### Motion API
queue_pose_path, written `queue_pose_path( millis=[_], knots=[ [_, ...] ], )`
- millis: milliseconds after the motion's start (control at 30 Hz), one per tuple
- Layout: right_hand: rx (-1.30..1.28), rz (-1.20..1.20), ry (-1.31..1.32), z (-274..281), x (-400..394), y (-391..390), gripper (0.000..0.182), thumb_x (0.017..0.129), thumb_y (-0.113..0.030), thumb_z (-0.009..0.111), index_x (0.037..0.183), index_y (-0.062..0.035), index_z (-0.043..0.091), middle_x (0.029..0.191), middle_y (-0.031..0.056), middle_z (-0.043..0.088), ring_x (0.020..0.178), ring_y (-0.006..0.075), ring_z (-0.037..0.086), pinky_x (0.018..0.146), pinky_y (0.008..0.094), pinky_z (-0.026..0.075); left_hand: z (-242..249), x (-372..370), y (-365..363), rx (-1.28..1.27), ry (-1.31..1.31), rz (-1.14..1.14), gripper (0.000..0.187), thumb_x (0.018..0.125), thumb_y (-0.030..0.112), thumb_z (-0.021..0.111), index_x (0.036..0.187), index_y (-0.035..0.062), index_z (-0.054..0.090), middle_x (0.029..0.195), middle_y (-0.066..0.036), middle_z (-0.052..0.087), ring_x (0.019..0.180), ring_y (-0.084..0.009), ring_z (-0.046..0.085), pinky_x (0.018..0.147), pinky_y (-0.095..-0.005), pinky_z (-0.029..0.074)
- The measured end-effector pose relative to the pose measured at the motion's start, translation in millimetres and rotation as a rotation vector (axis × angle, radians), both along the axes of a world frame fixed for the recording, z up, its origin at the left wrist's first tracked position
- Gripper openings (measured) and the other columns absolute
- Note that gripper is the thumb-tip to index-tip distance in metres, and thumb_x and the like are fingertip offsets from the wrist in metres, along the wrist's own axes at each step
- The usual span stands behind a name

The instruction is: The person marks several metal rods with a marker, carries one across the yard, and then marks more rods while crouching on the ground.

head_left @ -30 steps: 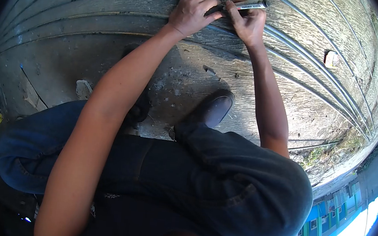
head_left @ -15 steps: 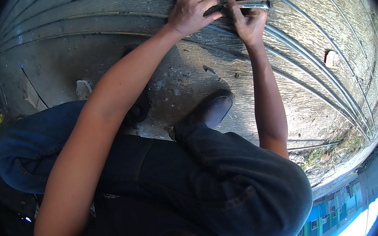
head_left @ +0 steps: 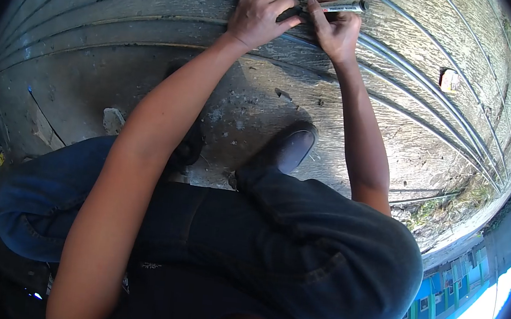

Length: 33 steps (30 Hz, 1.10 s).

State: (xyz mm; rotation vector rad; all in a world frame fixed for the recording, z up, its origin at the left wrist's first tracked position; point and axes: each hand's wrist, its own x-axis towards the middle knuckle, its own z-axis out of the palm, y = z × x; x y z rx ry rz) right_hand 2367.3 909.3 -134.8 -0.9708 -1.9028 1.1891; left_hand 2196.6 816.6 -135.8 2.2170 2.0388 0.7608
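My left hand (head_left: 259, 13) is at the top middle, fingers curled and thumb stretched toward the right. Between that thumb and forefinger shows a small dark thing (head_left: 289, 14) whose kind I cannot make out. My right hand (head_left: 338, 33) is close beside it, pinching a white marker pen (head_left: 344, 7) with printed lettering and a dark end. The pen's other end points left toward the dark thing; its tip is hidden by the fingers. Both hands are over long thin metal rods (head_left: 420, 74) lying across the rough concrete floor (head_left: 388, 126).
My shoe (head_left: 293, 148) and bent knees are below the hands. A small dark scrap (head_left: 283, 94) lies near the shoe. At right, a small pale and reddish object (head_left: 449, 80) lies among the rods. Grass (head_left: 447, 209) grows along the slab's edge.
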Motion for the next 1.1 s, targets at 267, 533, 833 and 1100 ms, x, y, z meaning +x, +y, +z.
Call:
queue_pose_path(
  millis=[267, 533, 833, 1100],
  knots=[
    [0.032, -0.040, -0.006, -2, -1, 0, 0.019, 0.089, -0.018, 0.077, 0.083, 0.0009, 0.076, 0.067, 0.0096, 0.073, 0.055, 0.0116, 0.066, 0.052, 0.0277, 0.050, -2, 0, 0, 0.021, -0.012, -0.008, 0.032, 0.076, 0.036, 0.086, 0.094, 0.0129, 0.074, 0.090, 0.002, 0.069, 0.093, -0.0183, 0.062, 0.094, -0.0420, 0.039],
    [0.018, 0.024, -0.018, 8, 0, -2, 0.019, 0.087, -0.013, 0.077, 0.077, 0.0022, 0.075, 0.074, 0.0090, 0.075, 0.057, 0.0120, 0.067, 0.051, 0.0276, 0.050, -2, 0, 0, -0.007, -0.011, -0.003, 0.031, 0.075, 0.036, 0.086, 0.094, 0.0134, 0.074, 0.088, 0.002, 0.068, 0.093, -0.0188, 0.062, 0.095, -0.0422, 0.039],
    [-0.012, -0.025, 0.030, -3, -1, -2, 0.018, 0.087, -0.015, 0.078, 0.081, 0.0021, 0.076, 0.073, 0.0102, 0.075, 0.055, 0.0106, 0.066, 0.050, 0.0277, 0.050, 0, 0, 0, 0.008, 0.002, 0.002, 0.032, 0.075, 0.037, 0.086, 0.095, 0.0137, 0.075, 0.089, 0.002, 0.068, 0.095, -0.0195, 0.062, 0.097, -0.0429, 0.039],
    [0.017, -0.017, 0.021, 2, 0, -2, 0.017, 0.087, -0.014, 0.078, 0.082, 0.0021, 0.077, 0.076, 0.0093, 0.076, 0.057, 0.0107, 0.067, 0.051, 0.0277, 0.051, -1, -1, 0, 0.006, -0.008, -0.005, 0.032, 0.074, 0.035, 0.087, 0.094, 0.0139, 0.075, 0.089, 0.003, 0.068, 0.094, -0.0183, 0.062, 0.096, -0.0425, 0.039]
  ],
)
